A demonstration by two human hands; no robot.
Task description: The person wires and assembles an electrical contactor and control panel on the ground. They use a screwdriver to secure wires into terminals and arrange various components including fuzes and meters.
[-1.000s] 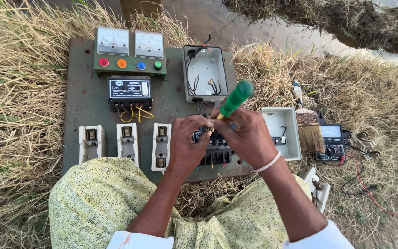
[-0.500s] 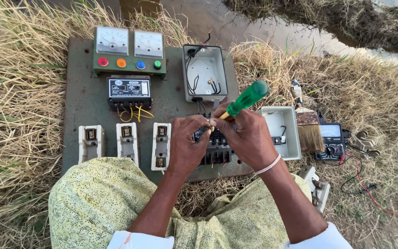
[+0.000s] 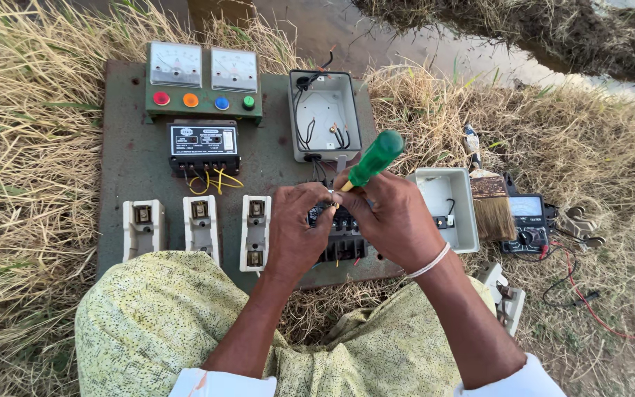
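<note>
The right hand [image 3: 398,220] is closed around a green-handled screwdriver [image 3: 373,159], its handle tilting up and to the far right. The left hand [image 3: 299,228] pinches something small at the tip, too hidden to identify. Both hands work over a black terminal block [image 3: 343,242] at the near edge of the grey-green panel board [image 3: 123,162]. Just right sits an open white box [image 3: 453,209], then a paintbrush [image 3: 490,202] and a multimeter [image 3: 527,224] on the dry grass.

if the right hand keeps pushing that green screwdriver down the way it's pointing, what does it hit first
Probably the black terminal block on the grey panel: the right hand aims the green screwdriver down-left into it, beside the left hand. The tip is hidden.
</note>
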